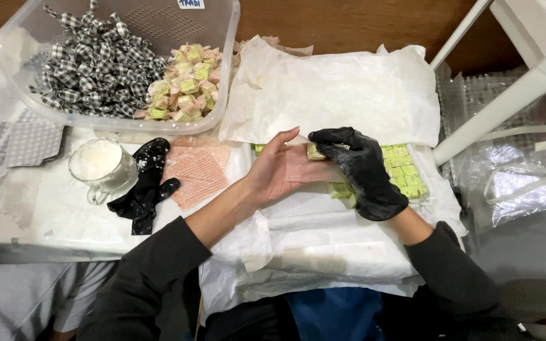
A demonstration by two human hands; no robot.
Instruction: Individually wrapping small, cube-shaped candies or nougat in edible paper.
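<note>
My bare left hand [273, 165] lies palm up with a pink translucent wrapper sheet [308, 170] spread across it. My right hand [361, 167], in a black glove, pinches a pale green candy cube [315, 151] and sets it on the wrapper. Just beyond my right hand lies a block of cut green candy cubes [406, 173] on white paper [336, 95].
A clear plastic tub [222, 76] at the back left holds checkered wrapped candies [90, 63] and pink-green wrapped ones [184, 88]. A glass mug of white powder [99, 165], a spare black glove [145, 186] and a stack of pink wrappers [197, 167] lie left. White frame bars [507, 95] and plastic sheets are at right.
</note>
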